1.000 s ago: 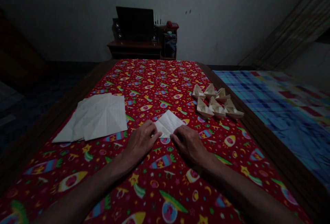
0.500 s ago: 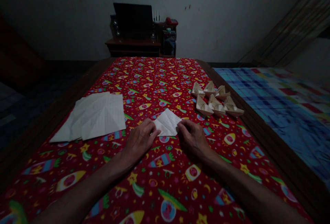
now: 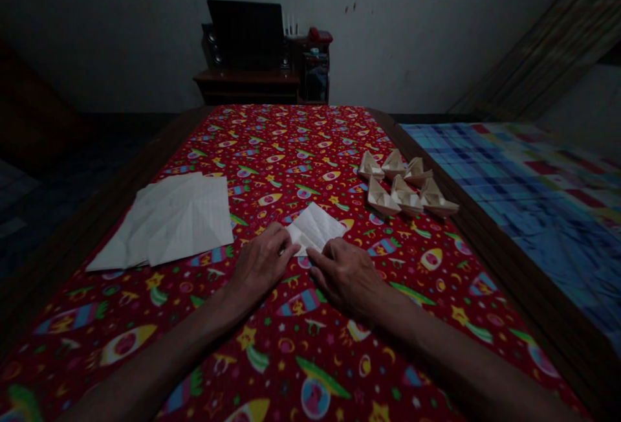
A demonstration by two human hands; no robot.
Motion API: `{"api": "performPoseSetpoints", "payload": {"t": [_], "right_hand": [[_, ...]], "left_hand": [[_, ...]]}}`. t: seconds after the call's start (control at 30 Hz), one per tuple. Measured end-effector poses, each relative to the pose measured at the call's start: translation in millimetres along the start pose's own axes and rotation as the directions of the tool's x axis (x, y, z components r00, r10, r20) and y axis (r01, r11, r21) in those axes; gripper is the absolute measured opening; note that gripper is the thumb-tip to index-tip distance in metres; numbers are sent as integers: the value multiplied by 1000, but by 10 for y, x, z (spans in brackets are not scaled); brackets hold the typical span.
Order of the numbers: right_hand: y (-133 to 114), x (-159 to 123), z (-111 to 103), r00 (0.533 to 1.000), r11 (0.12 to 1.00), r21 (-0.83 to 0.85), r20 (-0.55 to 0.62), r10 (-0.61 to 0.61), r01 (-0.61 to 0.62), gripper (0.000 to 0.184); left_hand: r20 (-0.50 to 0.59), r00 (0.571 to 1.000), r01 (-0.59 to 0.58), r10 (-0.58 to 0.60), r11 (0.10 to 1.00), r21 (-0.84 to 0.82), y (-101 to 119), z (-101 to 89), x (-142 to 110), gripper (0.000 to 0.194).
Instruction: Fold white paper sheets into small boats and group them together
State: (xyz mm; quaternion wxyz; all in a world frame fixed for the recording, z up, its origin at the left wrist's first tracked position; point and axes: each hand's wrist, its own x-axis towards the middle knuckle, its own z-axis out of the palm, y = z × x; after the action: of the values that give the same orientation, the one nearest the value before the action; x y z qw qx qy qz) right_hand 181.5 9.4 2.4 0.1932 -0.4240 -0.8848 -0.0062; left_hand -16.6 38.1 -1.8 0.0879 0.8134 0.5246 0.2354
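Note:
A small folded sheet of white paper (image 3: 317, 226) lies on the red printed cloth, its far corner pointing away from me and creases running across it. My left hand (image 3: 264, 255) is closed on the paper's left corner, thumb and curled fingers together. At the near right edge, my right hand (image 3: 347, 272) presses down with its index finger stretched toward the middle and the other fingers curled under. The right corner of the paper shows just beyond the knuckles. What lies under the right fingertips is partly hidden.
To the left, a fanned stack of creased white paper sheets (image 3: 182, 221) rests on the cloth (image 3: 301, 370). Several folded paper boats (image 3: 406, 195) stand in two rows at the right. Farther off are a dark screen (image 3: 246, 33) on a desk and a blue plaid sheet (image 3: 490, 195).
My right hand let go of the right corner and moved left and nearer, onto the paper's near edge. My left hand keeps its place. The view has tilted slightly down.

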Motion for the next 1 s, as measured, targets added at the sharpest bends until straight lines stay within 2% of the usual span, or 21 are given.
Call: {"api": "performPoseSetpoints", "payload": {"t": [0.1,0.2,0.27,0.37,0.47,0.6,0.7,0.83,1.0], "right_hand": [[-23,-2,28,1000,997,-73,25,11,-9,27],[-14,-1,49,999,994,-105,45,16,-11,24],[-10,-1,52,998,993,-119,58,23,-16,22],[-10,-4,55,997,991,-130,66,31,-22,22],[-11,-6,65,998,990,-138,65,27,-18,23],[-12,-1,76,998,989,-145,61,25,-16,21],[-16,2,76,998,987,-158,55,24,-15,20],[-13,-10,88,998,983,-183,46,42,-33,19],[6,-29,117,996,981,-190,79,47,-31,19]], "left_hand": [[-9,1000,-12,12,1000,7,1,7,-6,19],[-55,998,-37,37,999,9,21,5,-15,9],[-57,993,-102,105,993,55,42,-4,-18,20],[30,961,-275,274,942,193,64,-21,-19,26],[134,927,-374,349,885,277,65,-27,-26,28],[194,913,-401,358,873,279,60,-40,-64,41],[212,925,-369,314,874,315,72,-70,-86,49],[220,942,-323,255,867,379,79,-99,-78,51],[247,928,-357,278,852,382,112,-66,-124,51]]}}
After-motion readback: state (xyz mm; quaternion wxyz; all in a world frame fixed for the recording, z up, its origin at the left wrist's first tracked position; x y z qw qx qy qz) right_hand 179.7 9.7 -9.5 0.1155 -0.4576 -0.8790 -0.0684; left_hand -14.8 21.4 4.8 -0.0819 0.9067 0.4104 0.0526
